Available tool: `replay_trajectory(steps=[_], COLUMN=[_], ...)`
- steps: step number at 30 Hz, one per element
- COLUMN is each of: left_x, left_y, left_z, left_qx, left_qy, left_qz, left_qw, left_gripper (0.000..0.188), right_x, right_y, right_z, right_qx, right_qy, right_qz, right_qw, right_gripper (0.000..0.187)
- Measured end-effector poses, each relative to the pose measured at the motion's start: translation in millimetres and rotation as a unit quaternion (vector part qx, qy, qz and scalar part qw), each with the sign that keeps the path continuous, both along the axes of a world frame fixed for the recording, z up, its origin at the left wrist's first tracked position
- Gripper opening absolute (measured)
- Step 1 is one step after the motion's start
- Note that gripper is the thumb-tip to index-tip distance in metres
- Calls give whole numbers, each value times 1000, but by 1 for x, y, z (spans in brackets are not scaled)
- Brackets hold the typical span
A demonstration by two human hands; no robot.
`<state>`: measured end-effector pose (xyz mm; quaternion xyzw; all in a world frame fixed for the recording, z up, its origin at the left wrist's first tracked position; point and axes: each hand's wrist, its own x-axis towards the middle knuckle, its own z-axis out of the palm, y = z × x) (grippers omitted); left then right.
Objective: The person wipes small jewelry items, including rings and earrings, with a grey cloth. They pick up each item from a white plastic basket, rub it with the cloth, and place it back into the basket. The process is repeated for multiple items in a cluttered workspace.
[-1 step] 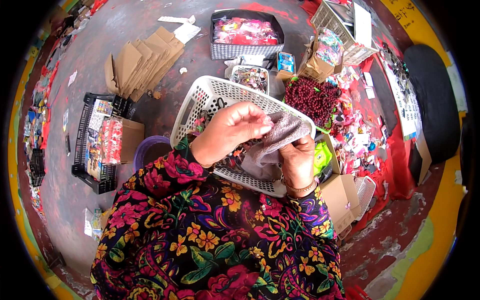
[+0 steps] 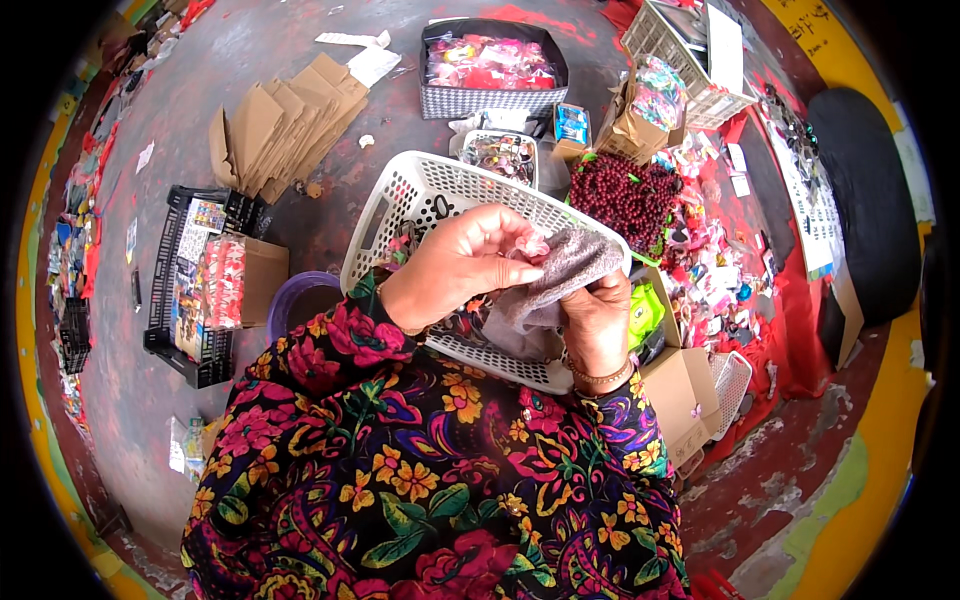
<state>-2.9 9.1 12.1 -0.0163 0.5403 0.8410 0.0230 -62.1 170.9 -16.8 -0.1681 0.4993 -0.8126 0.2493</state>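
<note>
Over a white perforated plastic basket (image 2: 392, 172), my left hand (image 2: 462, 262) pinches a small pale-pink piece (image 2: 532, 246) between thumb and fingers. Its exact kind is hard to make out. A greyish-mauve cloth (image 2: 560, 275) is gripped by my right hand (image 2: 597, 325), whose fingers are partly covered by it. The pink piece sits right against the upper left part of the cloth, and the lower folds hang down into the basket. Small dark and coloured pieces lie in the basket under my hands, mostly hidden.
A purple bucket (image 2: 300, 293) and black crate (image 2: 190, 350) stand left; folded cardboard (image 2: 290, 120) lies beyond. Ahead are a small white basket (image 2: 500, 140) and a patterned box (image 2: 495, 100) of pink packets. Dark red beads (image 2: 625, 200) and an open carton (image 2: 685, 395) are right.
The fingertips of my left hand have shifted slightly and the pink piece shows more between them. The cloth's top edge has moved a little; my right hand stays in place.
</note>
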Motion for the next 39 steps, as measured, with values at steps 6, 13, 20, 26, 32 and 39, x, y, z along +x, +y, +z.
replay_trajectory(steps=[6,13,20,26,32,39], left_x=[-1,-1,0,-3,-3,-2], left_y=[0,3,8,13,3,-3], left_z=[-7,-10,-10,-27,-16,-11], left_qx=[9,-14,-58,-90,6,-27], left_qy=[-5,-20,8,50,-4,30], left_qz=[-17,-16,15,73,65,19], left_qw=[1000,1000,998,992,998,999], left_gripper=[22,20,25,28,27,27], right_x=[-1,-2,-3,-6,-5,-9], right_y=[3,4,1,-1,0,5], right_z=[-4,-2,-10,-13,-1,-3], right_qx=[-9,4,72,94,-48,29], right_qy=[2,24,90,69,-133,-48], right_qz=[3,-19,-67,-14,49,44], right_qw=[1000,1000,991,993,989,997], right_gripper=[16,18,17,22,38,25])
